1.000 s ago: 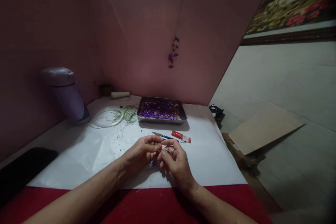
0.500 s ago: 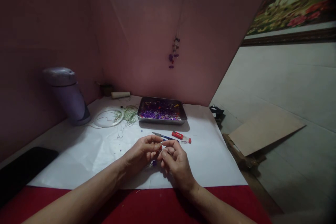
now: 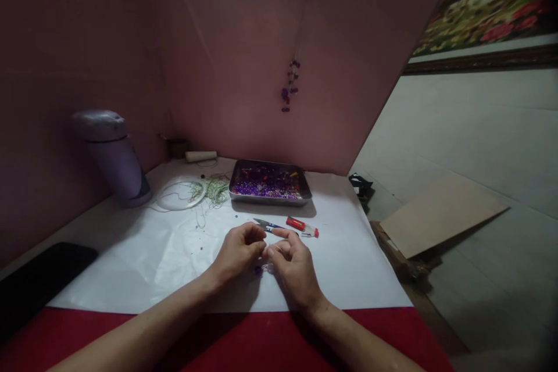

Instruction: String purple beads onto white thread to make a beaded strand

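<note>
My left hand (image 3: 239,251) and my right hand (image 3: 293,261) meet low over the white table covering, fingertips nearly touching. Both are closed in a pinch on a thin pale thread (image 3: 269,268), which is mostly hidden by the fingers. Below the fingertips, between the hands, a purple bead (image 3: 257,270) shows close to the thread. Just beyond the hands lie thread snips (image 3: 263,223), partly covered by my right fingers. To their right is a small red-and-clear tool (image 3: 301,226), its exact kind unclear.
A metal tray (image 3: 270,201) holds many purple beads. Left of it are tangled green thread (image 3: 217,190), a clear ring of line (image 3: 181,206) and a pale roll (image 3: 201,156). A purple tumbler (image 3: 115,165) stands far left. Beaded strands (image 3: 290,87) hang on the pink panel (image 3: 235,70).
My fingers have shifted slightly at the meeting point, and the red bead seen at my left fingertips is now hidden. More of the snips shows. The view has moved a little.
</note>
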{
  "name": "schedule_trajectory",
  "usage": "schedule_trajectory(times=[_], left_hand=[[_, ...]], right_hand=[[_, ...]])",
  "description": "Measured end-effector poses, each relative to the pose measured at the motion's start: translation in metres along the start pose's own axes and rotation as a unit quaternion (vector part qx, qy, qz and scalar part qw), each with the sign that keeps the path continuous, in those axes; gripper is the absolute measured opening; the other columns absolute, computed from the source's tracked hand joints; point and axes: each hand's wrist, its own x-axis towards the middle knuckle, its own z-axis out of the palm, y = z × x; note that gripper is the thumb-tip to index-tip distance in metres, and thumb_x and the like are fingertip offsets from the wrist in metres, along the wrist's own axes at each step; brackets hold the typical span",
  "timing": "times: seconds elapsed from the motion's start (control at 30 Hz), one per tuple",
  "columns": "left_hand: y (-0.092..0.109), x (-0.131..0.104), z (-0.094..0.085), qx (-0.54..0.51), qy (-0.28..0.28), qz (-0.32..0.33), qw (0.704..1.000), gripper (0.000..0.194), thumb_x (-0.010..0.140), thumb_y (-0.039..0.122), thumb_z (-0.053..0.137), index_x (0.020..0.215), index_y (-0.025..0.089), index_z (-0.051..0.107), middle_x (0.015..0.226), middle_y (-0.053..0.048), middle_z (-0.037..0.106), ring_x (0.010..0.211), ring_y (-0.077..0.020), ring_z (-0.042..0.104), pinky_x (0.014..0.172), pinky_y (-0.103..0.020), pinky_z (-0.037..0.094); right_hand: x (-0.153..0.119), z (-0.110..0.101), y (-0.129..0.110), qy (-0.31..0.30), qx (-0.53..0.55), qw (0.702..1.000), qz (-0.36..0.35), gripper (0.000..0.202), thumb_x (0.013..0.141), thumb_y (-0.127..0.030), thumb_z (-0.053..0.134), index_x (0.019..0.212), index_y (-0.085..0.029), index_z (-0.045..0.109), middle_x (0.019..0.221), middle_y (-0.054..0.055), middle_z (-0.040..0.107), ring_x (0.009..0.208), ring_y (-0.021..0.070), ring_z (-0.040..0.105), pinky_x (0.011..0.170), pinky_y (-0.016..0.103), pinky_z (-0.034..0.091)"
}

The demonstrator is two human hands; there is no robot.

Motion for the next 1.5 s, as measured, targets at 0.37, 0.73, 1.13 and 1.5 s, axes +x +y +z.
schedule_trajectory(times=[0.37, 0.73, 1.13, 1.5], left_hand=[[0.008, 0.009, -0.015, 0.224, 0.036, 0.051, 0.973, 0.015, 0.061, 0.013, 0.056, 0.072, 0.016, 0.065, 0.069, -0.002, 0.062, 0.064, -0.0152, 0.054, 0.060, -0.026, 0.040], [0.012, 0.001, -0.003, 0.084, -0.083, -0.044, 0.992, 0.007, 0.059, 0.018, 0.058, 0.062, 0.012, 0.061, 0.054, 0.001, 0.058, 0.052, -0.0121, 0.051, 0.053, -0.024, 0.039], [0.029, 0.002, -0.009, 0.084, -0.025, 0.017, 0.996, 0.013, 0.066, 0.025, 0.062, 0.064, 0.012, 0.060, 0.059, 0.001, 0.053, 0.055, -0.0092, 0.041, 0.050, -0.021, 0.031], [0.028, -0.003, -0.005, 0.024, -0.043, 0.008, 0.999, 0.017, 0.066, 0.027, 0.066, 0.063, 0.012, 0.059, 0.058, 0.001, 0.052, 0.053, -0.0079, 0.042, 0.049, -0.020, 0.032]], right_hand=[[0.005, 0.001, 0.001, -0.015, -0.092, 0.996, 0.002, 0.032, 0.076, -0.019, 0.052, 0.108, -0.017, 0.050, 0.070, 0.000, 0.069, 0.062, 0.0156, 0.059, 0.060, 0.027, 0.044], [0.005, 0.001, 0.007, 0.009, -0.110, 0.994, -0.024, 0.035, 0.074, -0.024, 0.056, 0.108, -0.017, 0.054, 0.063, -0.002, 0.063, 0.061, 0.0164, 0.058, 0.058, 0.026, 0.044], [0.002, -0.007, -0.012, 0.130, -0.272, 0.939, -0.167, 0.014, 0.081, -0.029, 0.056, 0.083, -0.023, 0.068, 0.098, 0.006, 0.056, 0.101, 0.0226, 0.049, 0.091, 0.041, 0.035], [0.001, -0.004, -0.011, 0.043, -0.227, 0.959, -0.165, 0.010, 0.078, -0.020, 0.058, 0.071, -0.022, 0.063, 0.102, 0.005, 0.057, 0.102, 0.0218, 0.048, 0.089, 0.039, 0.039]])
